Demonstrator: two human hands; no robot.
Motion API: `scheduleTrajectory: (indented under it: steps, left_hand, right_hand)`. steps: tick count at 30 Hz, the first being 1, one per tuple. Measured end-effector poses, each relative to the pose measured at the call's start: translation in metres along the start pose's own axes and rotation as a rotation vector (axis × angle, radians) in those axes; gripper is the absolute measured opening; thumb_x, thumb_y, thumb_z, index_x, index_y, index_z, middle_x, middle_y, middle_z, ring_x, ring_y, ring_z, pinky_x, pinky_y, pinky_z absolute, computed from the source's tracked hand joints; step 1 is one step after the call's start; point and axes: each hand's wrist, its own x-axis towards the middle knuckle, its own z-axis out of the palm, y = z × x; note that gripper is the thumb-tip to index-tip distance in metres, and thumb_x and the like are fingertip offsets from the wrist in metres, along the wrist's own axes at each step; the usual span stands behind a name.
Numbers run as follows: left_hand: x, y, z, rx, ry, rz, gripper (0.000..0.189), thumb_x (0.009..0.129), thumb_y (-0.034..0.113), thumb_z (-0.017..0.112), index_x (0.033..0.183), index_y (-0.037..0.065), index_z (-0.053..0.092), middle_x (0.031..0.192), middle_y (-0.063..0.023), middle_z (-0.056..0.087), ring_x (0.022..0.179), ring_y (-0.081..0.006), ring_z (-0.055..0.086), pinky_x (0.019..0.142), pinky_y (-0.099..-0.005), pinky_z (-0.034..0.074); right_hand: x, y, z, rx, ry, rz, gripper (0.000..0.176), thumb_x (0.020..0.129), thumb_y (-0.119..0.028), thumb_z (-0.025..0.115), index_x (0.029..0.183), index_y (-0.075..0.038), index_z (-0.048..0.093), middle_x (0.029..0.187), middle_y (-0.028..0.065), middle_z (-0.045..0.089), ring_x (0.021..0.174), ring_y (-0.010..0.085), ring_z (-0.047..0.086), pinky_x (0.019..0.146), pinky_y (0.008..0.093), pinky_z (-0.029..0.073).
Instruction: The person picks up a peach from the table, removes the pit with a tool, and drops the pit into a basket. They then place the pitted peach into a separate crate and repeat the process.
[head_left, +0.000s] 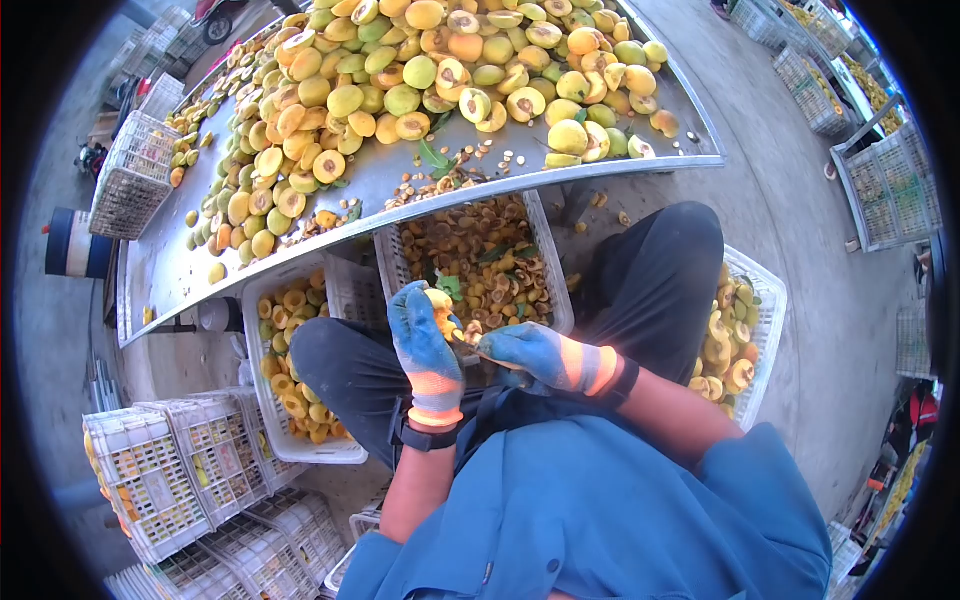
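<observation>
Our left hand holds the yellow fruit, fingers pressed together; our right hand curls closed, can't tell on what. We'd brace the fruit firmly, work shallow, clear of left thumb, above the scrap crate, near side of the table.

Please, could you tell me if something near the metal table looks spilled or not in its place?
Yes, slightly. Loose pits lie scattered beside the fruit pile on the table. A few scraps are on the floor, outside the middle crate, so they look spilled.
</observation>
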Motion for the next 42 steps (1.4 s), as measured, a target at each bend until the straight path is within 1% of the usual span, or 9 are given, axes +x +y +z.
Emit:
scheduleTrajectory:
  steps: [3, 7, 10, 16, 19, 23, 25, 30, 42]
  left_hand:
    - [0.004, 0.033, -0.001, -0.001, 0.150, -0.110, 0.022, 0.110, 0.026, 0.060, 0.123, 0.008, 0.062, 0.096, -0.0041, 0.067, 0.074, -0.0097, 0.059, 0.063, -0.0258, 0.054]
    - [0.028, 0.040, -0.065, 0.262, 0.345, 0.285, 0.024, 0.108, 0.023, 0.063, 0.123, 0.004, 0.064, 0.106, -0.0045, 0.065, 0.092, -0.0120, 0.063, 0.080, -0.0275, 0.055]
    - [0.050, 0.073, -0.143, 0.416, 0.504, 0.428, 0.025, 0.108, 0.023, 0.063, 0.123, 0.003, 0.065, 0.113, -0.0056, 0.066, 0.097, -0.0129, 0.062, 0.086, -0.0283, 0.054]
    - [0.091, 0.084, -0.328, 1.013, 0.530, 0.471, 0.033, 0.099, 0.023, 0.074, 0.125, 0.003, 0.067, 0.123, -0.0164, 0.066, 0.109, -0.0270, 0.065, 0.098, -0.0402, 0.053]
    - [0.096, 0.094, -0.274, 1.827, 0.422, 0.322, 0.042, 0.087, 0.022, 0.084, 0.124, 0.007, 0.072, 0.137, -0.0226, 0.060, 0.123, -0.0401, 0.061, 0.109, -0.0473, 0.049]
    - [0.149, 0.072, -0.155, 0.949, 0.035, 0.538, 0.035, 0.091, 0.010, 0.079, 0.124, 0.002, 0.071, 0.134, -0.0156, 0.064, 0.120, -0.0299, 0.065, 0.105, -0.0393, 0.051]
    - [0.168, 0.066, -0.044, 0.454, -0.134, 0.315, 0.035, 0.094, 0.005, 0.075, 0.128, 0.000, 0.067, 0.119, -0.0086, 0.065, 0.108, -0.0178, 0.065, 0.098, -0.0305, 0.052]
    - [0.254, 0.001, 0.124, 0.688, -0.293, 0.476, 0.053, 0.093, 0.025, 0.077, 0.137, -0.001, 0.062, 0.135, -0.0238, 0.064, 0.126, -0.0375, 0.061, 0.109, -0.0426, 0.048]
    - [0.277, -0.036, 0.189, 0.066, -0.136, -0.216, 0.046, 0.085, 0.019, 0.084, 0.124, 0.002, 0.066, 0.108, -0.0112, 0.073, 0.089, -0.0219, 0.070, 0.078, -0.0355, 0.058]
  right_hand:
    - [-0.001, 0.002, -0.001, -0.153, 0.032, -0.096, 0.043, 0.111, -0.044, 0.053, 0.098, -0.005, 0.067, 0.070, 0.0022, 0.056, 0.060, 0.0107, 0.053, 0.055, 0.0284, 0.043]
    - [0.009, 0.041, -0.006, -0.580, 0.217, -0.428, 0.023, 0.106, -0.015, 0.056, 0.116, 0.003, 0.066, 0.083, 0.0127, 0.060, 0.068, 0.0237, 0.062, 0.063, 0.0378, 0.053]
    - [0.009, 0.048, -0.019, -0.982, 0.234, -0.733, 0.042, 0.092, 0.001, 0.060, 0.133, 0.008, 0.059, 0.093, 0.0209, 0.061, 0.078, 0.0379, 0.067, 0.067, 0.0444, 0.056]
    - [0.015, 0.040, -0.030, -1.107, 0.312, -0.999, 0.049, 0.086, 0.001, 0.064, 0.134, 0.009, 0.057, 0.091, 0.0182, 0.060, 0.076, 0.0344, 0.066, 0.064, 0.0418, 0.055]
    - [0.013, 0.034, -0.035, -1.094, 0.325, -0.998, 0.049, 0.085, 0.003, 0.065, 0.134, 0.009, 0.058, 0.090, 0.0169, 0.059, 0.075, 0.0326, 0.065, 0.063, 0.0408, 0.054]
    - [0.022, 0.047, -0.041, -1.046, 0.391, -0.952, 0.048, 0.086, 0.004, 0.064, 0.133, 0.008, 0.058, 0.090, 0.0160, 0.058, 0.075, 0.0315, 0.064, 0.062, 0.0410, 0.053]
    - [0.027, 0.045, -0.044, -1.060, 0.435, -0.944, 0.045, 0.087, 0.004, 0.064, 0.132, 0.007, 0.059, 0.090, 0.0158, 0.058, 0.075, 0.0312, 0.064, 0.062, 0.0406, 0.053]
    - [0.012, 0.030, -0.057, -1.028, 0.463, -0.875, 0.041, 0.090, 0.002, 0.064, 0.131, 0.007, 0.060, 0.097, 0.0184, 0.062, 0.076, 0.0316, 0.065, 0.062, 0.0385, 0.054]
    - [-0.004, 0.008, -0.078, -0.376, 0.465, -0.543, 0.041, 0.095, -0.013, 0.071, 0.129, 0.005, 0.061, 0.100, 0.0159, 0.065, 0.076, 0.0259, 0.064, 0.066, 0.0357, 0.053]
